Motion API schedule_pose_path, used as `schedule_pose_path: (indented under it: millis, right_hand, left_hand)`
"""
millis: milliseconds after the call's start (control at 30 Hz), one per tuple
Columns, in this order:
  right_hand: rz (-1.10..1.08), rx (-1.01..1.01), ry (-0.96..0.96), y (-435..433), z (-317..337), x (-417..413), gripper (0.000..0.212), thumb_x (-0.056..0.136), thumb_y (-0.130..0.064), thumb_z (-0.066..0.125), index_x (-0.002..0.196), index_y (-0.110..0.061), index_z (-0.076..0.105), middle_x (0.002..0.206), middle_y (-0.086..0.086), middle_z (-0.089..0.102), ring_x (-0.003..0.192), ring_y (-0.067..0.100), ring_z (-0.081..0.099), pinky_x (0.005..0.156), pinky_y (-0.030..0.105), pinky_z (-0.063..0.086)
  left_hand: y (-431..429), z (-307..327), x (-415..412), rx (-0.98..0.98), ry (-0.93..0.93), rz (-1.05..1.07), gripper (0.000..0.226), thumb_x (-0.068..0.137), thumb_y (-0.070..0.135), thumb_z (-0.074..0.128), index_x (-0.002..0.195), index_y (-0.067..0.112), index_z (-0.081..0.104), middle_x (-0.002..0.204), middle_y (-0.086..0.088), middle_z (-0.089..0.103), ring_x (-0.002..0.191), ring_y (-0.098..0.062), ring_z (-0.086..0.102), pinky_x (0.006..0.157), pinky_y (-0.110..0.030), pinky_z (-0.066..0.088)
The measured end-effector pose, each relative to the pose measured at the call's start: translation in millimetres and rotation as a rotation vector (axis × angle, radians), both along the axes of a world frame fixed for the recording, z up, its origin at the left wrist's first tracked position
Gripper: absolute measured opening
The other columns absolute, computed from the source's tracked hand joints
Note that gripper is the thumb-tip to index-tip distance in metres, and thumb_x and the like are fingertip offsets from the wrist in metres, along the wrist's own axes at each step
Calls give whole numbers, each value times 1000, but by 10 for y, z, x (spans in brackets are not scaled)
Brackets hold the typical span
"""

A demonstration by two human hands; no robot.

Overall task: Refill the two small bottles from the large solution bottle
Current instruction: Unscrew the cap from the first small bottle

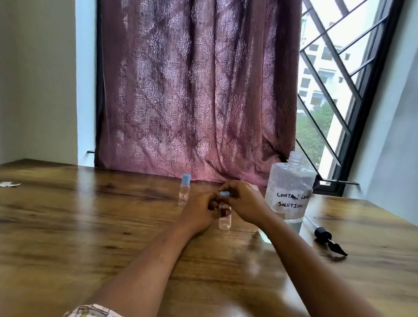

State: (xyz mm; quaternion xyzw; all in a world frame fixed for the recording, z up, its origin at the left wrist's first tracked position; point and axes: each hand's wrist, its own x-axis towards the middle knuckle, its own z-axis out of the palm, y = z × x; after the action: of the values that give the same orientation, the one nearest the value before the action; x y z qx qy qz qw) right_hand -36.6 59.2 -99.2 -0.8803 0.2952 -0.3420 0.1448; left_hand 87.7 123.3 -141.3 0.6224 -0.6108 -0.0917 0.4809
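Both forearms reach toward the far edge of the brown wooden table (74, 223). The left hand (199, 208) curls its fingers round a small clear plastic bottle (224, 221) standing there, and the right hand (243, 201) pinches its light-blue cap (224, 193). A second capped small clear bottle (183, 192) stands just left. The large clear uncapped solution bottle (290, 188) stands toward the far right corner.

The brown wooden desk (98, 237) has a glossy top. On it stand a capped small bottle (184, 193), a second small bottle (224, 222) nearer the front with a blue cap (224, 193) at its top, and the open large bottle (288, 188) at right. A black pump (326, 237) lies just beside the large bottle, and a paper scrap (8, 184) lies far left.
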Motion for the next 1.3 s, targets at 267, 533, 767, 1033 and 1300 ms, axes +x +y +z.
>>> schedule_pose_path:
  millis: [267,533,767,1033,1300]
  right_hand:
    - [-40,-13,-60,94,-7,-151,22,74,-29,74,82,-9,68,75,1,63,71,13,55,56,21,36]
    - [60,38,5,104,86,-220,18,76,-7,71,93,-12,73,89,4,71,79,8,58,58,6,37]
    - [183,245,-127,99,82,-191,39,80,-4,63,117,-17,60,101,-5,63,90,7,60,78,21,49]
    - [-61,48,-85,96,72,-183,22,84,-26,66,82,-5,67,80,7,64,74,17,55,64,28,42]
    - [101,90,-58,233,170,-161,24,88,-3,49,103,-6,68,103,5,68,95,15,59,73,16,40]
  left_hand:
    - [16,-38,-88,-2,31,-67,30,76,19,76,105,21,68,88,4,72,80,-9,65,73,-20,48]
    - [28,-53,-121,22,177,-155,25,81,6,70,101,20,66,90,5,70,85,-5,65,86,-25,48]
    - [-27,-89,-84,45,183,-179,21,82,4,68,102,8,68,96,-5,72,88,-6,66,85,-19,49]
    - [-103,-125,-22,119,281,-220,21,80,9,71,91,27,67,84,13,72,84,1,66,91,-23,48]
    - [-96,-136,3,114,278,-238,19,79,13,73,97,18,70,92,0,74,96,-11,67,96,-31,48]
